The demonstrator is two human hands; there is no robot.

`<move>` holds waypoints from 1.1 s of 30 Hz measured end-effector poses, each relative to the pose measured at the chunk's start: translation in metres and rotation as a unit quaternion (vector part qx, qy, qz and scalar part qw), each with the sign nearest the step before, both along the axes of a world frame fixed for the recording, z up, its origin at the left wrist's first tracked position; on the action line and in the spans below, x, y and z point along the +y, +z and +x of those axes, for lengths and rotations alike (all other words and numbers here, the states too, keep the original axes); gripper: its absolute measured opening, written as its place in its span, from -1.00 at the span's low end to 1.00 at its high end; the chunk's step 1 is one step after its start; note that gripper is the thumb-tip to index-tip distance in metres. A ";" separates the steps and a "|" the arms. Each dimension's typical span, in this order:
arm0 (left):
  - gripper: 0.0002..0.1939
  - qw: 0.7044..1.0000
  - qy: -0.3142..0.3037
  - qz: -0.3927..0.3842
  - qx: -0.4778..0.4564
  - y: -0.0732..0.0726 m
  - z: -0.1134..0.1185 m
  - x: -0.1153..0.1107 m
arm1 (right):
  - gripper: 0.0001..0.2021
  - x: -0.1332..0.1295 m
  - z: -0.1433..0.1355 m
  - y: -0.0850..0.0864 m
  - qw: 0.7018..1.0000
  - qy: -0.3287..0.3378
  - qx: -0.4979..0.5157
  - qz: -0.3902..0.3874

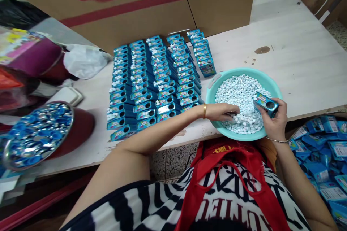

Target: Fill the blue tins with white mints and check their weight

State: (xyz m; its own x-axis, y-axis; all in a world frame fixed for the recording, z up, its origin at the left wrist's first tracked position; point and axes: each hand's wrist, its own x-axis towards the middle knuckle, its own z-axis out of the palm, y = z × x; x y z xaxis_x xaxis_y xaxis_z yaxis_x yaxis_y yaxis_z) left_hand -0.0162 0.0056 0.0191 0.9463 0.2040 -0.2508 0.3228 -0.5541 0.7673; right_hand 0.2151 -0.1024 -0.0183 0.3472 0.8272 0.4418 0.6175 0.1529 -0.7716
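A turquoise bowl (275, 85) full of small white pellets (241, 88) stands at the table's front edge. My left hand (222, 111) reaches into it from the left, its fingers closed together and partly sunk in the pellets; what they hold is hidden. Over the bowl's right side, my right hand (275, 121) is closed around a small blue box (265, 103), tilted, with a dark round opening in its top. Left of the bowl, several rows of similar blue boxes (165, 92) stand upright, and white pellets lie on many of their tops.
A large cardboard box (217, 3) rises behind the rows. At the left are a dark red pot (81, 126) of blue and silver pieces and a white plastic bag (85, 61). More blue boxes (322, 151) lie piled at the lower right, below the white table (298, 43).
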 end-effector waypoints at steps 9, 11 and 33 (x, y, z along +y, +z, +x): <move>-0.80 0.967 0.008 0.242 0.076 0.106 0.015 0.008 | -0.62 -0.002 0.001 -0.002 0.991 0.084 -0.104 0.004; -0.78 0.940 -0.010 0.307 0.147 0.123 0.033 -0.001 | -0.63 -0.002 0.000 -0.003 0.989 0.090 -0.118 0.005; -0.72 0.953 -0.020 0.270 0.139 -0.036 0.039 -0.014 | -0.57 -0.002 -0.003 0.000 0.999 -0.010 -0.045 0.022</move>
State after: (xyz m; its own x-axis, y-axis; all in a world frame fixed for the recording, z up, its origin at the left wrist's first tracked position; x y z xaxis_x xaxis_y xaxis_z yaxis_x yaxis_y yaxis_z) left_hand 0.0232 -0.0081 -0.0170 0.8684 0.3386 -0.3621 0.4418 -0.8600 0.2553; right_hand 0.2120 -0.1048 -0.0179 0.3206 0.7994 0.5081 0.6873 0.1728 -0.7055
